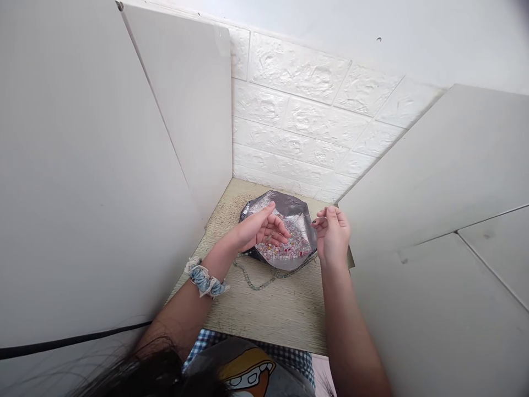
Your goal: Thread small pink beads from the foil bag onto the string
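Left hand (pixel 262 229) curled, palm up, above mixed beads (pixel 285 249) in a silver foil pouch (pixel 289 204) on the desk (pixel 264 311). Right hand (pixel 333 234) pinches a fine thread (pixel 309 216). Stringing judged in hand; next move calls for thread-to-bead alignment.

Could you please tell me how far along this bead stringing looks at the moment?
Done: a strand of pale green beads already lies on the table beside the silver pouch. In hand: the right hand pinches a thin thread while the left hand is cupped over the pouch. Remaining: a large heap of mixed beads sits in the pouch; how much more is wanted cannot be told.
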A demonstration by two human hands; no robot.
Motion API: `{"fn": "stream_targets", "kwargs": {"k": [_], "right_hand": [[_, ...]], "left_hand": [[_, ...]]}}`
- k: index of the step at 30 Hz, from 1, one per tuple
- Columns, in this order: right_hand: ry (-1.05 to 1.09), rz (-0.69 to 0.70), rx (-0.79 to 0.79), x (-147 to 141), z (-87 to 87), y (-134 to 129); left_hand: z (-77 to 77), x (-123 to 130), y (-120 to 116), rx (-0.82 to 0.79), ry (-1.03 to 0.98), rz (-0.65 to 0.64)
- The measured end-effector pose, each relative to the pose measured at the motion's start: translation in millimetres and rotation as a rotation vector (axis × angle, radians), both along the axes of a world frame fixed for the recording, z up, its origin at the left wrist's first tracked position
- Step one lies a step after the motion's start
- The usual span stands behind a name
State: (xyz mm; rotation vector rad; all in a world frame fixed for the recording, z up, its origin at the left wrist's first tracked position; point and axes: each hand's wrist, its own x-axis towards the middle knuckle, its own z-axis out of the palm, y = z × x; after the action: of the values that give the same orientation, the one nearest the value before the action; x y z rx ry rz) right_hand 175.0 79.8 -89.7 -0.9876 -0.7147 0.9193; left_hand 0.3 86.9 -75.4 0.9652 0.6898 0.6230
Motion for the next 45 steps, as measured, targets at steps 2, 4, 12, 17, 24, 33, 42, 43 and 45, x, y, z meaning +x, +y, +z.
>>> {"fn": "stream_targets", "kwargs": {"k": [2,4,12,17,24,33,42,43,45], "right_hand": [[0.116,0.006,-0.022,4.5,-1.9,2.6],[0.236,0.005,-0.037,9.2,-3.3,5.0],[0.601,-0.021,-0.129,23.9,5.1,8.1],[0.700,-0.090,-0.124,35.2,8.2,9.9],[0.716,-0.189,-0.165,38.5,8.0,12.1],[0.721,-0.204,-0.179,43.4,0.7,15.8],[0.694,-0.208,-0.210,41.4,-1.3,17.3],[0.686,-0.202,-0.209,41.5,-1.7,17.4],[0.667,-0.183,-0.200,41.8,-2.3,17.4]], "left_hand": [[0.7,-0.4,0.2,0.007,0.014,-0.006],[1.4,-1.4,0.3,0.009,0.023,-0.005],[1.4,-6.7,0.3,0.112,-0.021,-0.015],[-1.2,-10.2,1.7,0.174,-0.103,-0.043],[-3.0,-10.4,-1.0,0.053,-0.376,-0.328],[0.1,-11.9,-3.2,-0.059,-0.498,-0.433],[0.2,-12.8,-4.0,-0.056,-0.478,-0.430],[0.2,-13.2,-4.0,-0.050,-0.477,-0.431],[0.0,-14.3,-3.9,-0.036,-0.472,-0.434]]}}
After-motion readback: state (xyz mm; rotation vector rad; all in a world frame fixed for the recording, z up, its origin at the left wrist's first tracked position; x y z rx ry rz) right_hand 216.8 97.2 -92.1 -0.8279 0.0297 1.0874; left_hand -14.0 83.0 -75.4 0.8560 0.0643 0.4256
